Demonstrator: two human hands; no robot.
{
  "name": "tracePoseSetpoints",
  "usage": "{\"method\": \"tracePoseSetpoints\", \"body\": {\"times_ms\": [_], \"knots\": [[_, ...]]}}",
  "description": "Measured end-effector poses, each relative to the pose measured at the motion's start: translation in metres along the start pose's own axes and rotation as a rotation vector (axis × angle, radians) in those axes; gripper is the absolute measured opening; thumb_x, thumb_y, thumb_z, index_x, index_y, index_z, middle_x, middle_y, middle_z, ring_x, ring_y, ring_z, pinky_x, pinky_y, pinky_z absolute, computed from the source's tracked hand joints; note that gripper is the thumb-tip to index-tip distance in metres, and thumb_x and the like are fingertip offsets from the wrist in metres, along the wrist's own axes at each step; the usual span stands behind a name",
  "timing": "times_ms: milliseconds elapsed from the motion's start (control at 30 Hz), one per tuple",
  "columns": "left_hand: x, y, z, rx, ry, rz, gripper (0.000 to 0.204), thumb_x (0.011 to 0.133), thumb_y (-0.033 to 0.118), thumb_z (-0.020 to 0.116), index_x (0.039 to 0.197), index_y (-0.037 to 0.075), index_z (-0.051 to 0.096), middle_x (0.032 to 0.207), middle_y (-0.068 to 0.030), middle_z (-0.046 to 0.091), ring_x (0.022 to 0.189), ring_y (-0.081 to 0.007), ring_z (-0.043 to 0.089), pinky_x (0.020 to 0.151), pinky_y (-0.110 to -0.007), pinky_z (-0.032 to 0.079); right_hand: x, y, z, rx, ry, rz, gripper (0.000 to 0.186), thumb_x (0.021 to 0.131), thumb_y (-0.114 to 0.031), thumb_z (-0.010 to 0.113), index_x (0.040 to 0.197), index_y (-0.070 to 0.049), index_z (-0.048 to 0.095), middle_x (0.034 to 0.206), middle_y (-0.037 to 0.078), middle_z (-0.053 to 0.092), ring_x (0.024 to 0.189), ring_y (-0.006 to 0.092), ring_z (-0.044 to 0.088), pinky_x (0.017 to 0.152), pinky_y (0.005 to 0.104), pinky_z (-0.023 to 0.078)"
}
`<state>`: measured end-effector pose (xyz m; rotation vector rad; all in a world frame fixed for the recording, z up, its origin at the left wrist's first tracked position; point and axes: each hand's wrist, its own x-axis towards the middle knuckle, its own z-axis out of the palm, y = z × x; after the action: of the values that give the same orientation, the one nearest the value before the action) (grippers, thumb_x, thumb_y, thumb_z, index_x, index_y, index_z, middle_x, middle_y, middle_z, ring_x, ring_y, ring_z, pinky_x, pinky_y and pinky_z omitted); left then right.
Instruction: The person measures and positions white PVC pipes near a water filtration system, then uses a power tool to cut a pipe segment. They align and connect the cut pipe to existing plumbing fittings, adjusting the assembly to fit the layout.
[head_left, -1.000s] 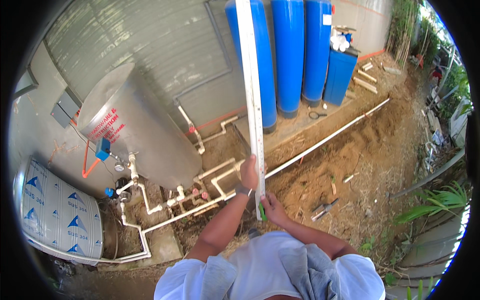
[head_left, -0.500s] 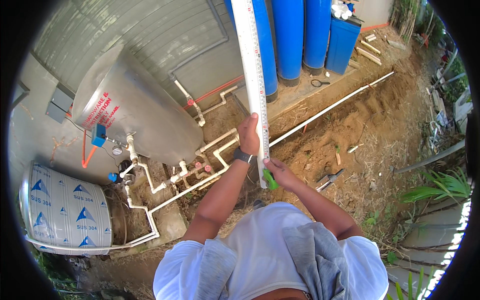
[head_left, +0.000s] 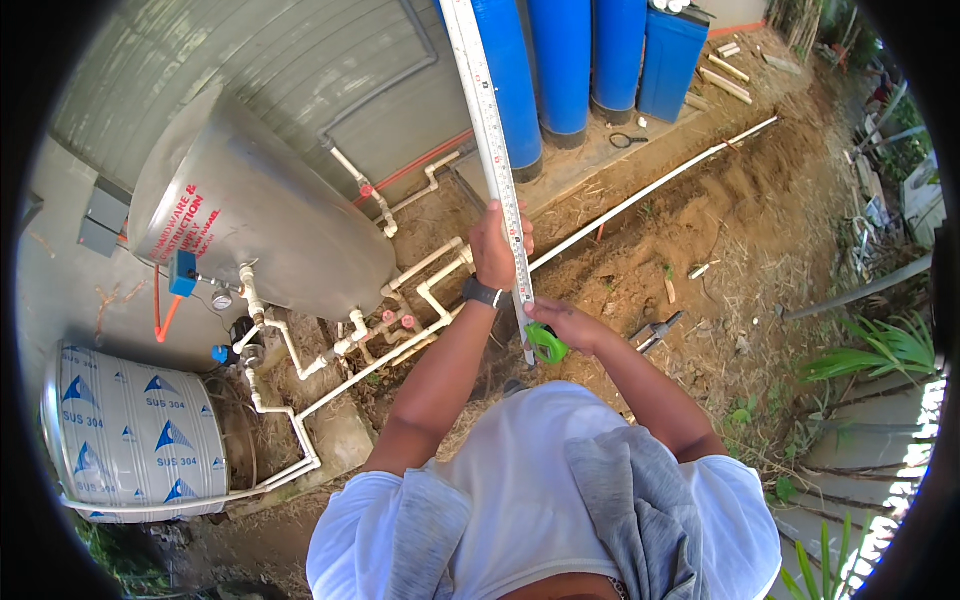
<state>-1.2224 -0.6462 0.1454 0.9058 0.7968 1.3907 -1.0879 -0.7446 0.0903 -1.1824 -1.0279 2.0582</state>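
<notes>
A long white pipe (head_left: 466, 70) runs up and away from my body, out past the top of the view. My left hand (head_left: 494, 248), with a dark watch on its wrist, is wrapped round the pipe and the measuring blade. Along the pipe's right side lies the pulled-out tape blade (head_left: 502, 160). Its green tape measure (head_left: 547, 343) sits by the pipe's near end, gripped by my right hand (head_left: 562, 322). The right thumb rests near the blade where it leaves the case. Part of the left fingers is hidden behind the pipe.
A large metal tank (head_left: 270, 210) with cream pipework (head_left: 350, 385) stands at left, above a smaller wrapped tank (head_left: 140, 430). Blue cylinders (head_left: 562, 70) stand at the back. Another white pipe (head_left: 650, 190) lies along the dug soil (head_left: 720, 230). Several pipe offcuts (head_left: 725, 85) lie at far right.
The pipe and blade have tilted slightly left at the far end. The blade now faces up more, and more of the green tape measure shows. Both hands keep their grip.
</notes>
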Motion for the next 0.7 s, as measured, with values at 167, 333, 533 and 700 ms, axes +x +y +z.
{"method": "tracePoseSetpoints", "body": {"times_ms": [167, 333, 533, 700], "knots": [[0.006, -0.008, -0.006, -0.03, -0.007, -0.012, 0.058, 0.104, 0.048, 0.04, 0.112, -0.006, 0.06, 0.072, -0.0078, 0.06, 0.054, -0.0144, 0.056, 0.051, -0.029, 0.047, 0.005, 0.001, -0.001, -0.003, 0.039, -0.002, 0.052, 0.103, -0.042, 0.056, 0.135, -0.001, 0.055, 0.1, 0.009, 0.068, 0.081, 0.0192, 0.069, 0.073, 0.0332, 0.055], [0.008, 0.0, 0.002, 0.012, -0.032, -0.026, 0.056, 0.103, 0.049, 0.038, 0.108, -0.003, 0.059, 0.073, -0.007, 0.059, 0.056, -0.0153, 0.055, 0.053, -0.03, 0.046, 0.006, -0.006, -0.003, -0.019, 0.073, 0.0, 0.049, 0.103, -0.04, 0.056, 0.131, 0.0, 0.057, 0.104, 0.013, 0.07, 0.085, 0.0219, 0.072, 0.074, 0.0354, 0.057], [0.011, 0.007, 0.007, -0.045, -0.025, -0.087, 0.049, 0.102, 0.044, 0.044, 0.102, -0.002, 0.062, 0.072, -0.0062, 0.061, 0.055, -0.0135, 0.055, 0.052, -0.028, 0.046, 0.008, -0.01, -0.004, -0.01, 0.047, 0.016, 0.051, 0.102, -0.041, 0.057, 0.133, 0.0, 0.055, 0.103, 0.012, 0.069, 0.084, 0.0225, 0.071, 0.075, 0.0361, 0.058], [0.015, 0.014, 0.013, -0.043, -0.058, -0.136, 0.048, 0.101, 0.046, 0.045, 0.099, 0.001, 0.061, 0.073, -0.0055, 0.061, 0.06, -0.0135, 0.056, 0.058, -0.028, 0.048, 0.014, -0.003, -0.007, -0.004, 0.091, -0.014, 0.053, 0.102, -0.042, 0.058, 0.136, -0.001, 0.053, 0.105, 0.012, 0.069, 0.084, 0.0222, 0.071, 0.074, 0.0363, 0.057]]}}
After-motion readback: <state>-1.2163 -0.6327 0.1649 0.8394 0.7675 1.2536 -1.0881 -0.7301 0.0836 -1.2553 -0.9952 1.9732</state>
